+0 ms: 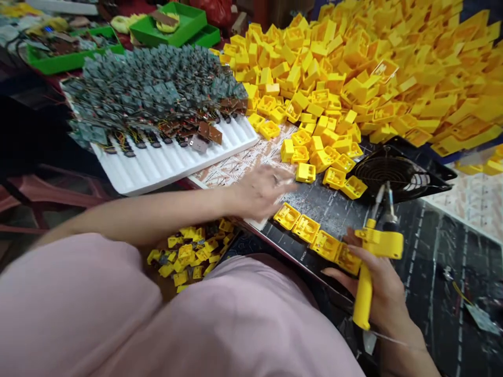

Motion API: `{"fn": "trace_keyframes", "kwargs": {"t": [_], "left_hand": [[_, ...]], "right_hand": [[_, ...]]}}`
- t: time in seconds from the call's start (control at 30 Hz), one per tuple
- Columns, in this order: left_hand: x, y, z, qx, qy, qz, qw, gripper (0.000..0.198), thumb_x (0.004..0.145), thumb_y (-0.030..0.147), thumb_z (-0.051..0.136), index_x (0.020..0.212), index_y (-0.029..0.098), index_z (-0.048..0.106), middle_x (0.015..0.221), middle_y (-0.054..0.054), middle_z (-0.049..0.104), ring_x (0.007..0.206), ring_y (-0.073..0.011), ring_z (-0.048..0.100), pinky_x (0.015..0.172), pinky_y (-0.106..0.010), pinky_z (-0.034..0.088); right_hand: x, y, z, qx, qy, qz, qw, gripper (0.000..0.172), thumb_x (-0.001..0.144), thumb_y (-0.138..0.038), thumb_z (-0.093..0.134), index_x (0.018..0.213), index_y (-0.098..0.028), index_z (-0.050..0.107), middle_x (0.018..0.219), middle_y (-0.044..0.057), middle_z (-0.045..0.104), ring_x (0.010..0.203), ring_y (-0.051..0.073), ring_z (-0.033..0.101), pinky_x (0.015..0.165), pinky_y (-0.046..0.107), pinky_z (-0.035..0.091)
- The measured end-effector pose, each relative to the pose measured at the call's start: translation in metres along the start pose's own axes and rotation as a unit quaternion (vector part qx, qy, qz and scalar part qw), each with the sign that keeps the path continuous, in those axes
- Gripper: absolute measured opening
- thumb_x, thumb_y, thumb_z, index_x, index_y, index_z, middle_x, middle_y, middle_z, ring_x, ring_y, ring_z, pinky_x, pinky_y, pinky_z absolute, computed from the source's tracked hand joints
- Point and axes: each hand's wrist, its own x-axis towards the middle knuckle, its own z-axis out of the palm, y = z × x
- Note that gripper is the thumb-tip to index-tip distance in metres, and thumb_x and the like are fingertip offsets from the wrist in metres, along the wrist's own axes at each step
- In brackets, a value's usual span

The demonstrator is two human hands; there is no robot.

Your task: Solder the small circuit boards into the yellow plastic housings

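Above black mat (330, 220), left hand (261, 192) motion-blurred, grip impossible to tell, just beside row of yellow housings (305, 229). Right hand (387, 298) closed around yellow-handled tool (363, 298), fingers (353, 236) partly hidden behind tool head; big yellow heap (353, 68) cut off by frame.

Right grip (379, 293) curled closed; left hand (261, 191) outstretched (blurred).

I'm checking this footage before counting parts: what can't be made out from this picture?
Head view, the only one:
- Left hand: motion blur hides its fingers and whether it holds anything.
- Yellow-handled tool: the right hand covers part of it, so its exact kind is unclear.
- Circuit boards: too small and overlapped to read.
- Yellow plastic housings: the pile runs past the top edge.
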Motion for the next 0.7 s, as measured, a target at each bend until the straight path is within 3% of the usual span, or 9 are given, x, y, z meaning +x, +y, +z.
{"fn": "trace_keyframes", "kwargs": {"t": [0.07,0.1,0.13,0.2,0.3,0.43,0.5,0.6,0.7], "left_hand": [[-0.017,-0.044,-0.027,0.045,-0.037,-0.100,0.993,0.051,0.103,0.016,0.045,0.150,0.014,0.067,0.162,-0.015,0.065,0.156,-0.0314,0.053,0.129,-0.056,0.038],[-0.026,-0.067,-0.037,0.056,-0.038,-0.135,0.989,0.050,0.103,0.017,0.046,0.147,0.013,0.068,0.164,-0.016,0.063,0.156,-0.0345,0.050,0.129,-0.060,0.036],[-0.034,-0.088,-0.046,0.059,-0.053,-0.179,0.981,0.046,0.105,0.023,0.045,0.144,0.013,0.069,0.162,-0.014,0.064,0.156,-0.0350,0.048,0.127,-0.060,0.035],[-0.046,-0.123,-0.057,0.055,-0.064,-0.225,0.971,0.045,0.112,0.039,0.041,0.123,0.014,0.076,0.134,-0.009,0.079,0.137,-0.0310,0.056,0.117,-0.054,0.041],[-0.051,-0.152,-0.068,0.038,0.008,-0.301,0.953,0.065,0.114,0.068,0.030,0.112,0.022,0.076,0.093,0.001,0.075,0.110,-0.0199,0.057,0.103,-0.045,0.043],[-0.035,-0.158,-0.098,-0.045,0.191,-0.398,0.896,0.075,0.102,0.090,0.041,0.097,0.022,0.073,0.076,0.004,0.065,0.094,-0.0163,0.058,0.088,-0.037,0.049],[-0.018,-0.154,-0.113,-0.156,0.232,-0.391,0.877,0.068,0.096,0.087,0.057,0.090,0.021,0.072,0.080,0.000,0.069,0.093,-0.0192,0.066,0.082,-0.037,0.054],[0.011,-0.140,-0.115,-0.303,0.219,-0.367,0.852,0.043,0.098,0.055,0.067,0.098,0.013,0.074,0.096,-0.007,0.077,0.099,-0.0249,0.075,0.083,-0.041,0.059],[0.031,-0.117,-0.087,-0.381,0.169,-0.376,0.828,0.029,0.095,0.027,0.062,0.106,0.006,0.077,0.105,-0.013,0.078,0.101,-0.0267,0.077,0.082,-0.045,0.060]], "right_hand": [[-0.007,0.001,-0.004,-0.013,0.030,0.021,0.999,0.055,0.093,-0.045,0.091,0.139,-0.027,0.066,0.131,0.010,0.082,0.103,0.029,0.085,0.085,0.041,0.071],[-0.009,0.000,-0.005,-0.019,0.042,0.025,0.999,0.054,0.092,-0.042,0.092,0.138,-0.028,0.067,0.129,0.008,0.083,0.099,0.028,0.085,0.084,0.039,0.071],[-0.010,0.000,-0.005,-0.025,0.053,0.024,0.998,0.052,0.093,-0.039,0.091,0.138,-0.028,0.067,0.127,0.007,0.084,0.095,0.027,0.086,0.082,0.039,0.071],[-0.006,-0.004,-0.003,-0.042,0.068,0.014,0.997,0.047,0.096,-0.034,0.088,0.138,-0.027,0.067,0.124,0.006,0.085,0.091,0.026,0.086,0.078,0.038,0.070],[0.006,-0.013,-0.004,-0.082,0.074,-0.003,0.994,0.041,0.103,-0.027,0.078,0.142,-0.026,0.067,0.114,0.005,0.086,0.083,0.024,0.085,0.069,0.035,0.068],[0.019,-0.024,-0.011,-0.111,0.083,-0.003,0.990,0.043,0.105,-0.022,0.075,0.147,-0.027,0.066,0.105,0.003,0.087,0.073,0.020,0.082,0.062,0.030,0.065],[0.022,-0.027,-0.013,-0.110,0.096,0.006,0.989,0.041,0.103,-0.021,0.078,0.143,-0.026,0.068,0.105,0.002,0.087,0.068,0.018,0.080,0.059,0.029,0.063],[0.024,-0.032,-0.010,-0.066,0.108,0.009,0.992,0.033,0.100,-0.019,0.082,0.132,-0.024,0.072,0.106,0.003,0.087,0.072,0.020,0.083,0.059,0.028,0.065],[0.026,-0.040,-0.001,-0.016,0.115,0.013,0.993,0.029,0.108,-0.022,0.071,0.137,-0.022,0.069,0.105,0.004,0.087,0.075,0.022,0.085,0.064,0.032,0.069]]}}
